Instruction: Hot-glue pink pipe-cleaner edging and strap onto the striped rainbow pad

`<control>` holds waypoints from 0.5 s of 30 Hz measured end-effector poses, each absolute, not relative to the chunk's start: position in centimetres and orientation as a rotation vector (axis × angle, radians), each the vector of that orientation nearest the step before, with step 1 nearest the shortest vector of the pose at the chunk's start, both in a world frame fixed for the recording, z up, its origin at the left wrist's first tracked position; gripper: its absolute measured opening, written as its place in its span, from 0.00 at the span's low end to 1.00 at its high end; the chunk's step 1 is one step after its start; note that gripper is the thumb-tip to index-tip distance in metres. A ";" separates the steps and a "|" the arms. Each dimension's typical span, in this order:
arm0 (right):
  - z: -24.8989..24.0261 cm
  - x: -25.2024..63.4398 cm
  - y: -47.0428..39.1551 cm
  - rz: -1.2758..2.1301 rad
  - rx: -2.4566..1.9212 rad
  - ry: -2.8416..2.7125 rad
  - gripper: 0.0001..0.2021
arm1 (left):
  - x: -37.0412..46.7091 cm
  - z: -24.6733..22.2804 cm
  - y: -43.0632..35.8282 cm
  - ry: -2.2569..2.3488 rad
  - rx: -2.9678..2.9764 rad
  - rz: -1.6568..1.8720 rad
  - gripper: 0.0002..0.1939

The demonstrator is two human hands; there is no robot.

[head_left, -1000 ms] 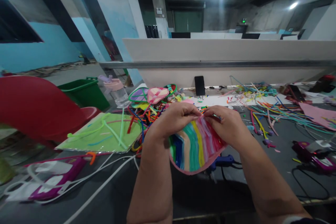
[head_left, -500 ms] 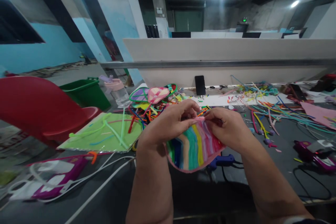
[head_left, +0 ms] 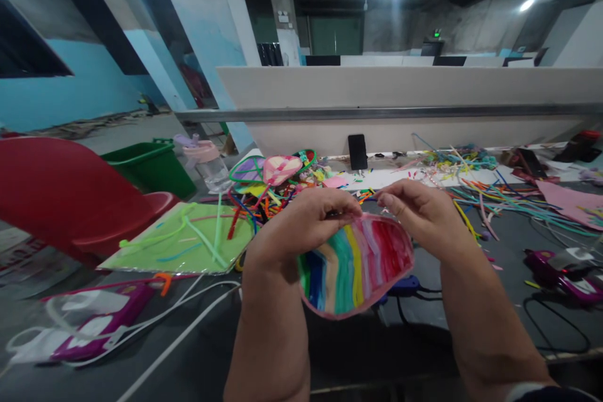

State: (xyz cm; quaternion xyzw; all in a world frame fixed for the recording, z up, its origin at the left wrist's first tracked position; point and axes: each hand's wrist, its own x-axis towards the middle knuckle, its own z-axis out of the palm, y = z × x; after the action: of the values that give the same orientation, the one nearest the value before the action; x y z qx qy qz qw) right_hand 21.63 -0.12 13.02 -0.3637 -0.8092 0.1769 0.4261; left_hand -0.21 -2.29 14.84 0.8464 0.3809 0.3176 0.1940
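Pink-rimmed and striped in green, blue, beige, teal, yellow, pink and red, the oval piece (head_left: 346, 267) is up in the air over the near part of the dark counter (head_left: 202, 367). The left hand (head_left: 313, 220) has it by the upper rim, fingers closed in a pinch, and the right hand (head_left: 428, 220) has just come up off that rim! Its thumb and forefinger are close together, just above the edge; whether there's a scrap between them, I can't tell. So the left hand looks to be carrying the piece alone now, and the red stripes at the right end show fully. Just below and beyond it, a blue tool (head_left: 406, 287), likely a glue gun, partly hidden. Over by the counter's near left corner, a purple power strip (head_left: 134, 304) with white plugs and cables; further back, a green sheet (head_left: 141, 257) with fuzzy stems on it. Loose coloured stems (head_left: 509, 206) spread towards the right edge, and at the far edge a black phone (head_left: 357, 152) leans upright against the pale partition (head_left: 400, 86).
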 end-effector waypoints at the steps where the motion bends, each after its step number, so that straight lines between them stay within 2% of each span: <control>1: 13.1 21.8 -0.1 0.451 -0.929 -1.968 0.07 | -0.2 14.9 -2.3 1.063 2.385 0.877 0.10; 6: 12.8 22.8 0.6 0.383 -0.954 -1.845 0.02 | 0.0 15.2 -2.6 1.038 2.438 0.853 0.10; 15: 13.0 26.0 2.4 0.440 -1.009 -1.805 0.06 | -0.8 14.9 -2.4 1.015 2.440 0.884 0.08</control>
State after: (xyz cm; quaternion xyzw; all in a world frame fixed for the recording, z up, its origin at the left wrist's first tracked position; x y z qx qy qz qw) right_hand 25.96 2.43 13.03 -0.4156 -0.7437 0.1813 0.4913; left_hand -0.77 -2.43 14.92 0.8618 0.3586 0.3122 0.1766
